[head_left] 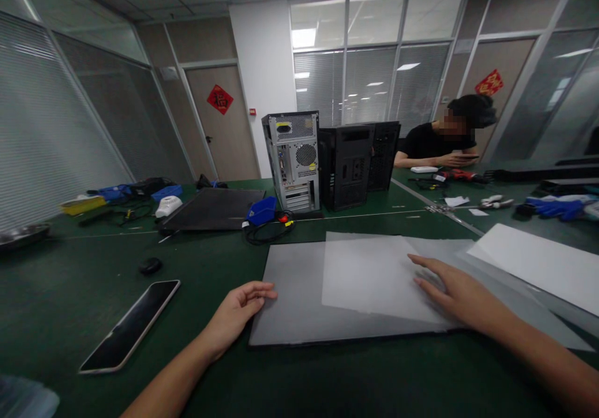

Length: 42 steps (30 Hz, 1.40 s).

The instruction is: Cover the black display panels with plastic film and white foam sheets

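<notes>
A flat grey panel with a dark edge (pixel 290 318) lies on the green table in front of me. Over its right part are spread thin translucent white sheets (pixel 360 274), overlapping each other. At the panel's left edge rests my left hand (pixel 236 312), its loosely bent fingertips touching the edge and the thumb a little apart. My right hand (pixel 449 290) lies over the translucent sheets with thumb and fingers spread, and nothing shows in its grasp. Whether its fingertips press on the sheet I cannot tell.
Behind the panel stand a silver computer case (pixel 294 162) and a black case (pixel 349 168). A blue plug-like part with a cable (pixel 262 212) lies before them. Left are a phone (pixel 133 324) and a black round object (pixel 150 266). A white board (pixel 538 262) is right; a person (pixel 435 140) sits beyond.
</notes>
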{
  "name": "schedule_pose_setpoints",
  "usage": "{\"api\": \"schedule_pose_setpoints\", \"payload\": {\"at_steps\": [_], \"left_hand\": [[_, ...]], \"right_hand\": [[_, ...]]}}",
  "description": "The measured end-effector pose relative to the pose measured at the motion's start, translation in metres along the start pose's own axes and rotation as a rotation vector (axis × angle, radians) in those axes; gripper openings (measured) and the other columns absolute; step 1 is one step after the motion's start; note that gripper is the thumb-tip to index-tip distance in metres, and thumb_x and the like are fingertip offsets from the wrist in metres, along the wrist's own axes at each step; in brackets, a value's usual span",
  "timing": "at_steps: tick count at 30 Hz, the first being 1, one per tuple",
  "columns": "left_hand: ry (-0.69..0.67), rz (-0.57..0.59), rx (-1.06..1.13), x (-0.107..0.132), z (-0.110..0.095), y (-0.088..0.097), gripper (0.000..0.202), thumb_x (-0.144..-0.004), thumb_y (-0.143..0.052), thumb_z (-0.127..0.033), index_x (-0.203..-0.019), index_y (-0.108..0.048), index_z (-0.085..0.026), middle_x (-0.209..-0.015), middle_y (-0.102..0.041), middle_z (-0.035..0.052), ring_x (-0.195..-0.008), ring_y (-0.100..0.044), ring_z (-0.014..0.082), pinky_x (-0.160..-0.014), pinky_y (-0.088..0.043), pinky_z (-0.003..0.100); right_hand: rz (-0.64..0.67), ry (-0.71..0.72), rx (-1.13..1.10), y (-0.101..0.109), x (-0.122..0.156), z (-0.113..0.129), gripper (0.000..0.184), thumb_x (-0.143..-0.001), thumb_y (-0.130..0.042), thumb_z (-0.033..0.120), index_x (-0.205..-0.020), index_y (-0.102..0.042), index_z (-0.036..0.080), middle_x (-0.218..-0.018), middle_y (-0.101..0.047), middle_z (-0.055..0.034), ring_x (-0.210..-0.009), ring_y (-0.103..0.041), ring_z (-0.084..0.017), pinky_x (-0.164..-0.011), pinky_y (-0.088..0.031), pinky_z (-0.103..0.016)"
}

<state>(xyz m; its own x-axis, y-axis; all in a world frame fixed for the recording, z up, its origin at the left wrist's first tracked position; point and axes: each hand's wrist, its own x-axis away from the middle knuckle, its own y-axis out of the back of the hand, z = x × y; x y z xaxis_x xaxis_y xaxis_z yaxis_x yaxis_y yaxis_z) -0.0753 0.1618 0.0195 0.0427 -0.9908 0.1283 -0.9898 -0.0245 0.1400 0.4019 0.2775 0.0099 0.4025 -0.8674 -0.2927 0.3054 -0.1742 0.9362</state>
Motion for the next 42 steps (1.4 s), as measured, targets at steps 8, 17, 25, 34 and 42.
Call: {"api": "schedule_pose_setpoints", "payload": {"at_steps": [8,17,25,34,42], "left_hand": [[0.020,0.013,0.013,-0.001,0.000,0.000,0.034,-0.082,-0.065,-0.031,-0.113,-0.067,-0.019,-0.114,-0.073,0.0091,-0.103,-0.064,0.0209,-0.092,-0.044,0.033],[0.012,0.021,0.014,-0.001,-0.001,0.001,0.034,-0.083,-0.064,-0.031,-0.115,-0.066,-0.018,-0.116,-0.072,0.0098,-0.104,-0.063,0.0212,-0.093,-0.043,0.034],[0.004,0.029,-0.008,-0.003,0.003,0.002,0.034,-0.084,-0.062,-0.030,-0.116,-0.065,-0.018,-0.117,-0.072,0.0095,-0.105,-0.063,0.0210,-0.094,-0.043,0.033],[-0.029,-0.025,-0.033,0.001,0.003,0.000,0.032,-0.084,-0.060,-0.026,-0.114,-0.068,-0.020,-0.128,-0.067,0.0089,-0.116,-0.060,0.0248,-0.103,-0.040,0.041],[-0.068,-0.024,-0.045,0.000,0.001,0.000,0.030,-0.082,-0.062,-0.026,-0.110,-0.072,-0.023,-0.142,-0.057,0.0063,-0.134,-0.047,0.0272,-0.113,-0.031,0.044]], "right_hand": [[0.015,-0.182,0.190,-0.002,0.002,-0.045,0.067,-0.091,-0.040,0.060,-0.139,-0.053,0.016,-0.124,-0.063,-0.0165,-0.107,-0.063,-0.035,-0.092,-0.050,-0.056],[0.074,0.017,0.033,0.004,0.000,-0.002,0.063,-0.092,-0.039,0.062,-0.141,-0.050,0.024,-0.140,-0.054,-0.0074,-0.124,-0.054,-0.029,-0.107,-0.042,-0.051],[0.067,-0.076,0.081,0.007,-0.001,-0.018,0.059,-0.093,-0.036,0.060,-0.130,-0.061,0.021,-0.131,-0.060,-0.0081,-0.117,-0.058,-0.029,-0.103,-0.045,-0.050],[0.164,0.055,-0.022,0.009,-0.001,0.000,0.057,-0.093,-0.039,0.062,-0.135,-0.058,0.029,-0.142,-0.052,-0.0031,-0.131,-0.047,-0.029,-0.112,-0.036,-0.051],[0.123,0.012,-0.004,0.003,-0.001,-0.021,0.056,-0.094,-0.039,0.062,-0.129,-0.062,0.026,-0.132,-0.060,-0.0063,-0.121,-0.055,-0.029,-0.106,-0.042,-0.053]]}}
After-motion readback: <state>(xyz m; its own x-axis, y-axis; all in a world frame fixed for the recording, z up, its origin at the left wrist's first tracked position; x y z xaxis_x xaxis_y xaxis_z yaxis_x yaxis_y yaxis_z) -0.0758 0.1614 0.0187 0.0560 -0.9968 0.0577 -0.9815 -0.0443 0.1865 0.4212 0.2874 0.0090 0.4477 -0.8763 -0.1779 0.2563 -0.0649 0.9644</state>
